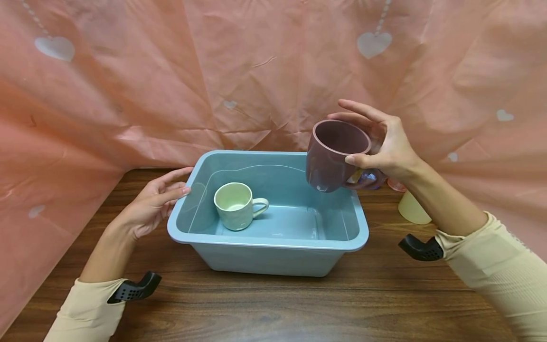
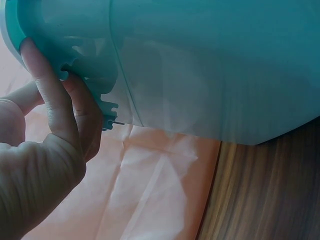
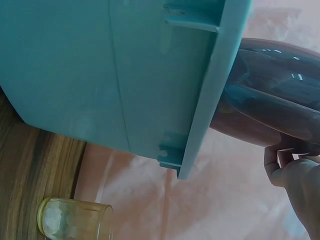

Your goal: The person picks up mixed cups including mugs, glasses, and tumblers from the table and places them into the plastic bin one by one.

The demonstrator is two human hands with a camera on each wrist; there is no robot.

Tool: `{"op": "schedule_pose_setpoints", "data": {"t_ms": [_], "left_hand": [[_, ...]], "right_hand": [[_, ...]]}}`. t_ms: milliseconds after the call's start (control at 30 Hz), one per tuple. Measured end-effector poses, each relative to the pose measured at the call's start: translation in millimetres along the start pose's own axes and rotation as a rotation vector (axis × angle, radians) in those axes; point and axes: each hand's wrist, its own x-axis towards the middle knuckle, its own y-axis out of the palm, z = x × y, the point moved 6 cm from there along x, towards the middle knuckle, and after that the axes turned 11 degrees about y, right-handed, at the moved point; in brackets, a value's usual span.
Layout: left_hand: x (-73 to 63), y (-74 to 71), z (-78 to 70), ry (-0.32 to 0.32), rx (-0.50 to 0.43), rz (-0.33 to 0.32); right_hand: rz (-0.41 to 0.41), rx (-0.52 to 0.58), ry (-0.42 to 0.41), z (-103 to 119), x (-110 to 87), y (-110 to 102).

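A light blue plastic basin (image 1: 273, 259) stands on the table. My left hand (image 1: 147, 209) grips its left rim, with the thumb on the edge and fingers bent beneath it in the left wrist view. Inside the basin, towards the left, a pale green mug (image 1: 236, 218) stands upright, handle to the right. Over the basin's right end, my right hand (image 1: 391, 147) holds a mauve mug (image 1: 322, 166) near its rim, thumb in front and other fingers behind. This mug tilts slightly, its handle towards the right. In the right wrist view the mauve mug (image 3: 280, 65) appears beyond the basin's rim.
Right of the basin stands a pale yellow cup (image 1: 412, 209), partly behind my right forearm. A yellowish clear glass (image 3: 75, 218) shows in the right wrist view. Bluish and reddish items are mostly hidden behind the right hand. A pink curtain (image 1: 256, 71) hangs behind the wooden table (image 1: 273, 304).
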Motion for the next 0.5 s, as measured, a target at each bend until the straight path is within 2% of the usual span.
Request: {"op": "schedule_pose_setpoints", "data": {"t_ms": [167, 500], "left_hand": [[-1.0, -0.4, -0.1, -0.003, 0.001, -0.003], [-1.5, 0.9, -1.0, -0.002, -0.011, -0.002]], "right_hand": [[-0.018, -0.036, 0.035, -4.0, 1.6, 3.6], [0.044, -0.045, 0.062, -8.2, 0.6, 10.7]]}}
